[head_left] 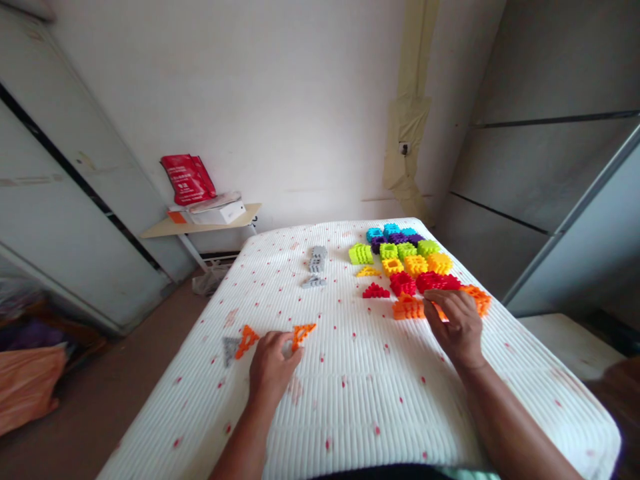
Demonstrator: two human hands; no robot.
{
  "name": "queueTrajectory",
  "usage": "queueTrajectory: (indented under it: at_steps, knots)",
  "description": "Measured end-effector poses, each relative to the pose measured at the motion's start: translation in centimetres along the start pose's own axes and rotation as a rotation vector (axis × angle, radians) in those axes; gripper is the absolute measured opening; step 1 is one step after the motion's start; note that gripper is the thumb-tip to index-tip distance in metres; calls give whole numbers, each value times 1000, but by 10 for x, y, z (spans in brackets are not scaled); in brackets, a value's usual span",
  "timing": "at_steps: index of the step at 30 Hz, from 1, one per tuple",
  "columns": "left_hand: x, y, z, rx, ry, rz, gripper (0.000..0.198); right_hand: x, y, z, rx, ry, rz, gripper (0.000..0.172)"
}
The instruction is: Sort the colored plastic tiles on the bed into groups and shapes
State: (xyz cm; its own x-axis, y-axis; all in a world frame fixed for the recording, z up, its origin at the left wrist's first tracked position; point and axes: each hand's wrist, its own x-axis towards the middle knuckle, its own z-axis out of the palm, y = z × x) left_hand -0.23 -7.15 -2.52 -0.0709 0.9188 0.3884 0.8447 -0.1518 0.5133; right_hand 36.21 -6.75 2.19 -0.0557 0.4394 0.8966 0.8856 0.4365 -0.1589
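My left hand (274, 360) pinches an orange triangular building piece (303, 333) between thumb and fingers, close to the bed surface. Just left of that hand lies another orange triangular piece (247, 341), beside a grey triangular piece (231, 349). Over the row of orange blocks (409, 307), my right hand (457, 327) has its fingers drawn together. They cover part of the row, so what they grip cannot be made out. More orange pieces (477, 301) show past the right hand. Behind them sit red blocks (403, 284) and a flat red triangular piece (376, 291).
Yellow (415, 265), lime green (361, 254), purple (397, 237) and blue blocks (391, 230) stand in rows farther back. Grey pieces (317, 259) lie mid-bed. A small table (165, 228) with a red bag (188, 180) is at the left; a grey cabinet (545, 153) borders the right.
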Motion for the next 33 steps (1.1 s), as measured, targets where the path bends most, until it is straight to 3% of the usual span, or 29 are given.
queueTrajectory:
  at_steps: [6,10,15,21,24,26,29,31,33]
  knots:
    - [7,4,9,-45,-28,-31,24,0,-9,5,69,-22,-45,11]
    - [7,16,15,-209,-36,-104,29,-1,-33,12,224,-137,-127,15]
    - [5,39,22,-429,-163,-149,37,-6,-55,20,349,-275,-263,15]
    - [9,55,29,-316,-255,-112,40,-7,-56,23,364,-287,-261,14]
    - [10,55,28,-413,-323,-112,37,-8,-54,23,360,-296,-250,14]
    - [13,49,25,-478,-250,-121,35,-8,-54,23,359,-308,-250,14]
    - [23,36,22,-384,-60,-19,28,-8,-55,23,364,-324,-250,14]
    - [31,29,21,-276,-66,109,31,-9,-56,23,368,-330,-253,14]
    - [37,25,21,-190,-149,203,33,-10,-56,24,365,-339,-261,14]
